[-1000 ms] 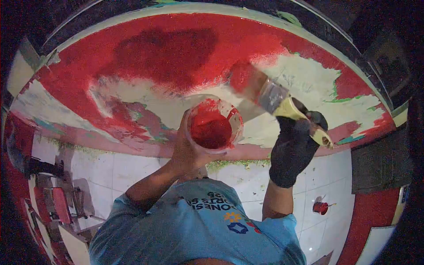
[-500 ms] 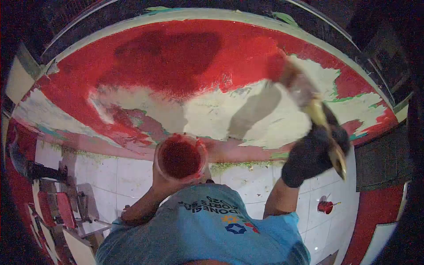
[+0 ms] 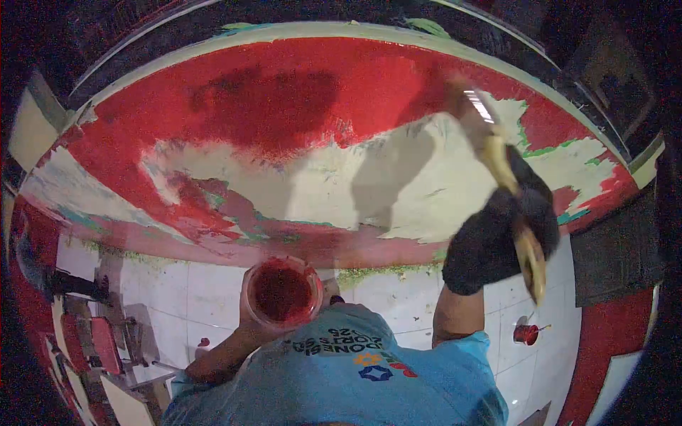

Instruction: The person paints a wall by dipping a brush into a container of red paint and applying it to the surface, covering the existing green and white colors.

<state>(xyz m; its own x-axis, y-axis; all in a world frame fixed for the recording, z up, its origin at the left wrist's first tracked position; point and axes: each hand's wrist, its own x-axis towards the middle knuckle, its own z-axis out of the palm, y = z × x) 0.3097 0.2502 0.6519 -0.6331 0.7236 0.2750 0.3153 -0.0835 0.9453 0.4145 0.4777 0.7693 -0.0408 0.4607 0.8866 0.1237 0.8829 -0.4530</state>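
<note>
My left hand (image 3: 253,332) is closed round a clear plastic tub (image 3: 317,302) in front of my chest. Red paint (image 3: 283,290) shows inside the tub, and the rim is smeared with it. A black glove covers my right hand (image 3: 504,220), which grips a wide paintbrush (image 3: 500,162) by its wooden handle. The blurred bristles are at the upper right of a curved wall panel (image 3: 312,188), over the border of red and cream; whether they touch it I cannot tell. Bright red covers the panel's upper part, with ragged cream patches below.
On the white tiled floor (image 3: 405,305) at the right stands a small red pot (image 3: 526,334) with a thin stick or handle across it. Red chairs (image 3: 106,344) are at the lower left. A dark ledge (image 3: 284,14) runs above the panel.
The tub in my left hand has come lower, closer to my body. My right hand is slightly lower with the brush more upright, its bristles still near the panel's upper right.
</note>
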